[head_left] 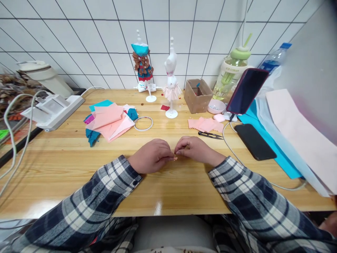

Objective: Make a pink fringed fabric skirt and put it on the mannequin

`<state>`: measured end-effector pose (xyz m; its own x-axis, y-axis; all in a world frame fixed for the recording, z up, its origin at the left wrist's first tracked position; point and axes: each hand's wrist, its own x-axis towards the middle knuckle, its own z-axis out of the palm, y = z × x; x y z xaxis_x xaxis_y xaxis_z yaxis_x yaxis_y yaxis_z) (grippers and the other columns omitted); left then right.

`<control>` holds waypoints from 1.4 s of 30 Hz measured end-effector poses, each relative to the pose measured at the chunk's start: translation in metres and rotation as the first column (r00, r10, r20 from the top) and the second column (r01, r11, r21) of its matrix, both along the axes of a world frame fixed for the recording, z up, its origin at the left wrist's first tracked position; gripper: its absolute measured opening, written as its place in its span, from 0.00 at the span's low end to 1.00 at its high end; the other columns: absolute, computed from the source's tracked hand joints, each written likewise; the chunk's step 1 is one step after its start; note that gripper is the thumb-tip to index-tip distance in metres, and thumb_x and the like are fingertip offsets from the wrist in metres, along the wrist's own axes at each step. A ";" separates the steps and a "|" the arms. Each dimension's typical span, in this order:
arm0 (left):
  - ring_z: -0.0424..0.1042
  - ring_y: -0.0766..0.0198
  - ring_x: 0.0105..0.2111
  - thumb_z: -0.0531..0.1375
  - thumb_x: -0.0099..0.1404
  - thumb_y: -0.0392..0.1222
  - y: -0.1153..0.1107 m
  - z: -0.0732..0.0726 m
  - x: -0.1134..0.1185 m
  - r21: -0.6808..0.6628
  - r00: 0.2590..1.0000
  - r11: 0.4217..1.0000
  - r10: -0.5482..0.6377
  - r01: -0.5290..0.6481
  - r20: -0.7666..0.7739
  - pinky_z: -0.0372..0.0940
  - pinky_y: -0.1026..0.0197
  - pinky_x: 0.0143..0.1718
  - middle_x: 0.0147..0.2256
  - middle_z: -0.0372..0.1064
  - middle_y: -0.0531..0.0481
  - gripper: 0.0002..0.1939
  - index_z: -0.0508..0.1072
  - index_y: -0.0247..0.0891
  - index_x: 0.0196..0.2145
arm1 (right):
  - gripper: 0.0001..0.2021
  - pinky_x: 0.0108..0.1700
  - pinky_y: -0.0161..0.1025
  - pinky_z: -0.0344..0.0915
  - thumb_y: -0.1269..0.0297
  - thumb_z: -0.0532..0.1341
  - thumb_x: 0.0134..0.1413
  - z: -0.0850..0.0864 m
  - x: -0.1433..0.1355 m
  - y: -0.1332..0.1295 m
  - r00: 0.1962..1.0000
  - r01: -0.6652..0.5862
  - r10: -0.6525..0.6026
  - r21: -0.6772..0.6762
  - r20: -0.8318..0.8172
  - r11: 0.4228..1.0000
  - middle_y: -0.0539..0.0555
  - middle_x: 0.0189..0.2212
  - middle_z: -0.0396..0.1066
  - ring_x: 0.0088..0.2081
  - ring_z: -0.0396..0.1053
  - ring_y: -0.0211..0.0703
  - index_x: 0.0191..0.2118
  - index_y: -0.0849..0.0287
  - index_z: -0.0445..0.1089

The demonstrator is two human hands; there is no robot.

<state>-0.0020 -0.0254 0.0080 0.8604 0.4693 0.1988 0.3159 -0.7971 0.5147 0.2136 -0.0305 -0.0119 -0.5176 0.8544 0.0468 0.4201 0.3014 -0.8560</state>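
Observation:
Over the middle of the wooden table point(110, 196), my left hand point(152, 156) is closed, its fingertips pinching a small peach piece point(175, 159) that looks like gathered paper. My right hand point(196, 150) is closed in a pinch right beside it, thumb against index finger; what lies between those fingertips is too small to make out. Just beyond the right hand lie black thread snips point(210, 135) and a row of pink paper pieces point(204, 124) with jagged edges. A white mini dress form point(171, 66) with a pale pink ruffled skirt point(172, 92) stands farther back.
Left are paper sheets point(107, 121), a white ring point(150, 126) and a power strip point(60, 109). Behind stand a dressed mini form point(142, 65) and cardboard box point(195, 100). Right are a propped phone point(247, 91), flat phone point(255, 141), cable, green-lidded bottle point(230, 73) and long paper sheets point(302, 130).

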 end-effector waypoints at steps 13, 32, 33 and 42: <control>0.69 0.60 0.27 0.56 0.60 0.42 -0.006 -0.006 0.007 0.093 0.866 0.884 0.467 -0.458 -0.178 0.57 0.61 0.28 0.25 0.73 0.48 0.10 0.77 0.39 0.27 | 0.10 0.36 0.38 0.57 0.64 0.56 0.60 0.014 -0.020 -0.028 0.888 -0.023 -0.285 0.654 0.361 0.756 0.53 0.36 0.71 0.37 0.63 0.42 0.31 0.58 0.72; 0.70 0.67 0.29 0.66 0.57 0.42 -0.007 -0.014 0.011 -0.863 0.635 0.497 0.696 -0.089 0.335 0.63 0.64 0.35 0.27 0.75 0.50 0.07 0.77 0.35 0.30 | 0.03 0.25 0.32 0.59 0.67 0.64 0.53 0.013 -0.034 -0.034 0.874 0.484 -0.412 0.398 -0.256 0.779 0.50 0.31 0.67 0.21 0.56 0.30 0.33 0.58 0.75; 0.70 0.67 0.29 0.66 0.57 0.42 -0.007 -0.013 0.011 -0.859 0.632 0.503 0.698 -0.098 0.337 0.64 0.64 0.36 0.27 0.75 0.51 0.07 0.77 0.35 0.30 | 0.03 0.24 0.32 0.59 0.67 0.64 0.52 0.013 -0.034 -0.033 0.871 0.489 -0.411 0.379 -0.270 0.786 0.50 0.31 0.66 0.21 0.56 0.29 0.32 0.58 0.75; 0.73 0.64 0.30 0.63 0.60 0.44 -0.008 -0.013 0.009 -0.744 0.647 0.628 0.669 -0.228 0.366 0.66 0.62 0.36 0.29 0.77 0.50 0.08 0.76 0.37 0.34 | 0.04 0.27 0.32 0.60 0.65 0.64 0.52 0.012 -0.032 -0.030 0.852 0.497 -0.402 0.275 -0.337 0.823 0.50 0.32 0.68 0.22 0.57 0.30 0.33 0.58 0.76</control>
